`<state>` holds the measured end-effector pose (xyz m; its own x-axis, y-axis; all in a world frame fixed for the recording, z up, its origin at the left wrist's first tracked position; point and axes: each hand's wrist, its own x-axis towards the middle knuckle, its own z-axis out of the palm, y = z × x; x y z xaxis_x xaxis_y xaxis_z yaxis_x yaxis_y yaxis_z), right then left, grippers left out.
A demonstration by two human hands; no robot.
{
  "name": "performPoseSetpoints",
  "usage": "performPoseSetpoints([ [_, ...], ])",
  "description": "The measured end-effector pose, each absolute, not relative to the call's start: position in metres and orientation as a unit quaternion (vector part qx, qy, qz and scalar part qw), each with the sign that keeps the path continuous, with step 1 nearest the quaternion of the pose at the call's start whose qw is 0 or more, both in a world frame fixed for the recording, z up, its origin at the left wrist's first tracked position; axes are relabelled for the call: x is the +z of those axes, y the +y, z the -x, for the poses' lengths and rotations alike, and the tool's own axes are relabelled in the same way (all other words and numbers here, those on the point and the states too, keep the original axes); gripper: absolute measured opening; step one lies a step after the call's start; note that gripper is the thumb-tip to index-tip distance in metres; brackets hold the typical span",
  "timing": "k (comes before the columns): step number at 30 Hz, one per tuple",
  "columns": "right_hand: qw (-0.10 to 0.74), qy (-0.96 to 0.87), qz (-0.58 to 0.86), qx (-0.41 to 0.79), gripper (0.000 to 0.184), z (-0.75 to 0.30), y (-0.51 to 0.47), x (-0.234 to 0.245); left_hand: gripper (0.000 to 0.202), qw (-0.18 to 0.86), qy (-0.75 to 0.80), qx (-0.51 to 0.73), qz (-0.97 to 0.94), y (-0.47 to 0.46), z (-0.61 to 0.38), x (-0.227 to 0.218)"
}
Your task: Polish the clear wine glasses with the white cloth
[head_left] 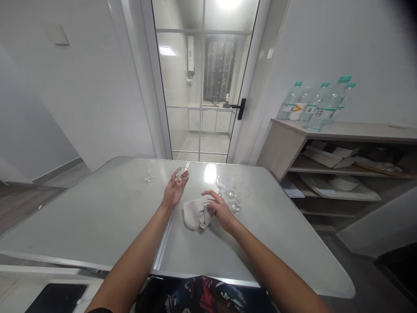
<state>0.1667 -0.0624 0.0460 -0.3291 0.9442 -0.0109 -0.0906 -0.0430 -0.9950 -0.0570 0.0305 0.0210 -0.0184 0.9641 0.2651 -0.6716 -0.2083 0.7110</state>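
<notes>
While the left hand (175, 189) holds a clear drinking glass (182, 174) beyond and slightly left of a light grey cloth (194, 213), the right hand (224, 213) touches that cloth along its right edge. The left fingers are curled around the glass, whose stem, if it has one, cannot be made out. On the right hand, the index finger stretches out over the cloth's far side and the others bend toward its folds; whether they pinch the fabric I cannot tell. The cloth lies bunched over the pale glossy tabletop (107, 217), with a metal strip (165, 239) running just to its left. Three clear stemmed glasses (236, 205) stand close together to the right of the cloth, and one more stemmed glass (149, 177) stands well to its left, on the far part of the tabletop. Straight beyond the cloth is a glass-paned door (182, 87) with a black lever handle (241, 108). Far to the cloth's right stands a wood-look shelf unit (289, 134), with clear plastic bottles (321, 111) capped in teal on top.
</notes>
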Motion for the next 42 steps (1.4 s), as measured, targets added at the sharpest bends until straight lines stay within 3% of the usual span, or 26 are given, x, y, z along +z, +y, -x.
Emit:
performPoseSetpoints([
  [4, 0.425, -0.551, 0.420, 0.582, 0.041, -0.166, -0.066, 0.051, 0.053, 0.582, 0.209, 0.683, -0.390, 0.023, 0.050, 0.023],
  [9, 0.461, -0.662, 0.433, 0.403, 0.062, -0.163, -0.067, 0.053, 0.061, 0.562, 0.219, 0.656, -0.454, 0.010, 0.035, 0.025],
  [14, 0.457, -0.713, 0.420, 0.327, 0.034, -0.163, -0.066, 0.051, 0.052, 0.592, 0.202, 0.590, -0.510, -0.005, 0.017, 0.027],
  [18, 0.499, -0.697, 0.446, 0.258, 0.029, -0.168, -0.067, 0.051, 0.068, 0.614, 0.229, 0.484, -0.580, -0.015, 0.013, 0.032],
  [21, 0.539, -0.668, 0.476, 0.192, 0.030, -0.174, -0.068, 0.051, 0.086, 0.556, 0.280, 0.468, -0.627, -0.017, 0.014, 0.033],
  [23, 0.547, -0.656, 0.489, 0.175, 0.030, -0.176, -0.067, 0.051, 0.078, 0.467, 0.327, 0.511, -0.643, -0.016, 0.016, 0.033],
  [28, 0.515, -0.684, 0.452, 0.250, 0.028, -0.174, -0.061, 0.048, 0.046, 0.169, 0.362, 0.548, -0.735, -0.011, 0.022, 0.035],
  [30, 0.517, -0.679, 0.436, 0.286, 0.028, -0.172, -0.059, 0.048, 0.048, 0.159, 0.338, 0.503, -0.779, -0.010, 0.024, 0.036],
  [34, 0.538, -0.635, 0.420, 0.362, 0.030, -0.171, -0.059, 0.053, 0.056, 0.238, 0.363, 0.435, -0.789, -0.009, 0.024, 0.031],
  [39, 0.463, -0.601, 0.359, 0.544, 0.091, -0.177, -0.065, 0.061, 0.051, 0.202, 0.445, 0.531, -0.692, -0.005, 0.023, 0.024],
  [41, 0.450, -0.600, 0.338, 0.568, 0.097, -0.179, -0.064, 0.060, 0.051, 0.176, 0.465, 0.560, -0.662, -0.004, 0.024, 0.024],
  [42, 0.461, -0.596, 0.340, 0.563, 0.090, -0.179, -0.063, 0.058, 0.051, 0.163, 0.472, 0.567, -0.655, -0.003, 0.024, 0.024],
])
